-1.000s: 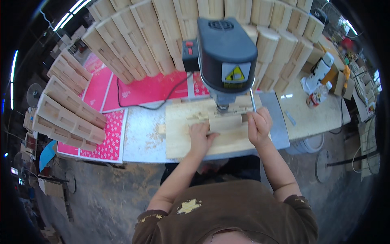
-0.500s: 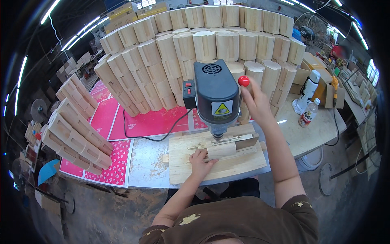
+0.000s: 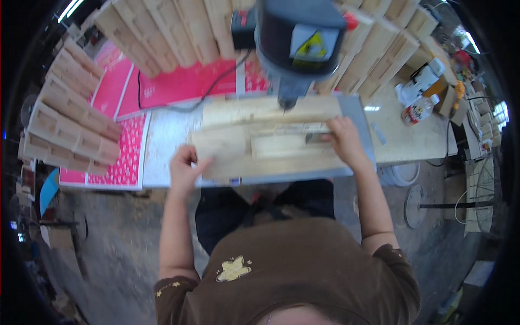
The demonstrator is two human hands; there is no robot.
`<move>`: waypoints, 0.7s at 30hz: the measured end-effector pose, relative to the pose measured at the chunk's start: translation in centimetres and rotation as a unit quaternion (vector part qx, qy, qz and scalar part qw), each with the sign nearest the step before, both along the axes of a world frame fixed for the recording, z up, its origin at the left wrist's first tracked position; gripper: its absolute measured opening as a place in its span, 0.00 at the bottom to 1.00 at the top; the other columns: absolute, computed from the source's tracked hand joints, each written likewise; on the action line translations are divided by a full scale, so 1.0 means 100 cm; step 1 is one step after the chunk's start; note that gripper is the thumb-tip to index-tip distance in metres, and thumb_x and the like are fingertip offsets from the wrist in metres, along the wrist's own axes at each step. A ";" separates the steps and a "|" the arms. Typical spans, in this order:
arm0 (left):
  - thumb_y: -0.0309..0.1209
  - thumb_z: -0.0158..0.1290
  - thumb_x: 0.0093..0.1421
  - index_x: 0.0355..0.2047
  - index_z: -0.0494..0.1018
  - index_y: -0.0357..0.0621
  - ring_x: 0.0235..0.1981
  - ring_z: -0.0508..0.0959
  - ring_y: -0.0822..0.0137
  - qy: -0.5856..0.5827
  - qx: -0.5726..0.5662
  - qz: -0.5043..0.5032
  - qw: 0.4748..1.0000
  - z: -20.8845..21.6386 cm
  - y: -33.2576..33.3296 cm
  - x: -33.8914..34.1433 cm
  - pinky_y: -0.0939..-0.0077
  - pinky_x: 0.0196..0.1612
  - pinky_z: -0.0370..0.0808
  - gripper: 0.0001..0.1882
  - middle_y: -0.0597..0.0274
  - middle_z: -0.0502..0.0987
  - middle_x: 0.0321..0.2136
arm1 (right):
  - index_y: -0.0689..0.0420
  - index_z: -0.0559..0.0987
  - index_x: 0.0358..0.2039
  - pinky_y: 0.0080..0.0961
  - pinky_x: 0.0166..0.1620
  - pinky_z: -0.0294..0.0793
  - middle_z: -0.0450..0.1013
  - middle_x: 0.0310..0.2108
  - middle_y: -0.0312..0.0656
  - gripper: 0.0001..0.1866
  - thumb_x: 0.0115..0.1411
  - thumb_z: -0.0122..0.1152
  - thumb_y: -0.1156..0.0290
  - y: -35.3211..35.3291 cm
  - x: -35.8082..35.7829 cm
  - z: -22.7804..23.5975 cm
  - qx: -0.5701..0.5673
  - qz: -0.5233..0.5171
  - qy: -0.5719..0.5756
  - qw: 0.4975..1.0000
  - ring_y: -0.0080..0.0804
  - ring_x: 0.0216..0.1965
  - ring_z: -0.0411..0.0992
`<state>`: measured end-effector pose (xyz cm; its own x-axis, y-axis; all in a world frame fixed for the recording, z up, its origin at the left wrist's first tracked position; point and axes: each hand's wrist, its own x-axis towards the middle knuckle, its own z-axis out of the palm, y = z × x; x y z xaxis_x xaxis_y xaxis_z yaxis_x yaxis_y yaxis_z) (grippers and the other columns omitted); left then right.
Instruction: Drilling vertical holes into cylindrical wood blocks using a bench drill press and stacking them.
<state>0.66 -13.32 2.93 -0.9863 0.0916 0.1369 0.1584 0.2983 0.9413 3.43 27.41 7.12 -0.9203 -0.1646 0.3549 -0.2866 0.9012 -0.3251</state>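
Observation:
My left hand (image 3: 186,169) grips the left end of a pale wooden block (image 3: 221,145), smeared by motion, left of the jig's slot. My right hand (image 3: 348,142) is at the right end of the wooden jig (image 3: 303,164), its thumb and fingers pinched together beside a small dark flat piece (image 3: 315,138). Whether that piece is between the fingertips I cannot make out. Above the jig's far side stands the dark grey drill press (image 3: 295,43), its thin bit (image 3: 285,111) raised clear of the wood. The press's red lever knob (image 3: 351,20) is untouched.
Stacked wooden blocks (image 3: 162,32) wall off the back, with more stacks (image 3: 76,124) at the left on pink printed sheets (image 3: 132,146). A black cable (image 3: 203,100) runs behind the jig. At the right are a bottle (image 3: 420,110), a spray can (image 3: 428,76) and a white bucket (image 3: 400,174).
My right hand has left the red knob and come down to the jig's right end. My left hand has moved left with a wooden block. The head view has tilted downward.

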 end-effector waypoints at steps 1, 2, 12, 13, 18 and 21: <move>0.28 0.63 0.49 0.23 0.72 0.40 0.24 0.69 0.80 -0.075 0.087 0.016 0.993 0.023 0.006 0.007 0.84 0.28 0.67 0.09 0.71 0.72 0.21 | 0.55 0.73 0.33 0.37 0.40 0.66 0.69 0.32 0.42 0.12 0.46 0.63 0.71 -0.004 0.003 0.002 0.002 0.005 0.003 1.000 0.44 0.39 0.66; 0.29 0.62 0.51 0.24 0.73 0.37 0.23 0.70 0.81 -0.090 0.106 0.045 0.989 0.038 0.014 0.008 0.85 0.27 0.67 0.09 0.70 0.73 0.21 | 0.56 0.73 0.33 0.37 0.40 0.66 0.69 0.32 0.42 0.12 0.46 0.63 0.71 -0.007 0.004 0.006 0.004 0.007 0.008 1.000 0.44 0.39 0.66; 0.42 0.61 0.52 0.23 0.74 0.34 0.15 0.68 0.76 -0.289 0.165 0.026 0.943 0.030 0.074 -0.002 0.83 0.18 0.64 0.20 0.63 0.73 0.18 | 0.57 0.73 0.35 0.35 0.42 0.65 0.69 0.33 0.42 0.14 0.46 0.64 0.72 -0.019 0.012 0.008 -0.027 0.049 -0.005 0.998 0.43 0.38 0.65; 0.43 0.62 0.51 0.23 0.73 0.34 0.15 0.68 0.76 -0.296 0.165 0.001 0.941 0.028 0.079 -0.005 0.84 0.19 0.65 0.21 0.63 0.73 0.18 | 0.57 0.73 0.35 0.35 0.42 0.65 0.69 0.33 0.42 0.14 0.46 0.64 0.72 -0.019 0.013 0.007 -0.025 0.046 -0.007 0.999 0.43 0.38 0.65; 0.42 0.66 0.48 0.27 0.71 0.35 0.19 0.69 0.76 -0.319 0.170 -0.059 0.931 0.027 0.114 -0.003 0.85 0.23 0.67 0.22 0.67 0.70 0.18 | 0.57 0.74 0.36 0.35 0.43 0.66 0.70 0.33 0.41 0.16 0.45 0.64 0.73 -0.027 0.014 0.005 -0.011 0.032 0.013 0.999 0.43 0.38 0.66; 0.35 0.68 0.45 0.33 0.70 0.33 0.26 0.70 0.75 -0.193 0.225 -0.042 0.954 0.013 0.135 0.008 0.84 0.30 0.71 0.23 0.62 0.71 0.26 | 0.57 0.74 0.37 0.35 0.43 0.66 0.70 0.32 0.41 0.17 0.43 0.65 0.74 -0.021 0.011 0.000 -0.025 0.014 0.032 0.999 0.43 0.38 0.67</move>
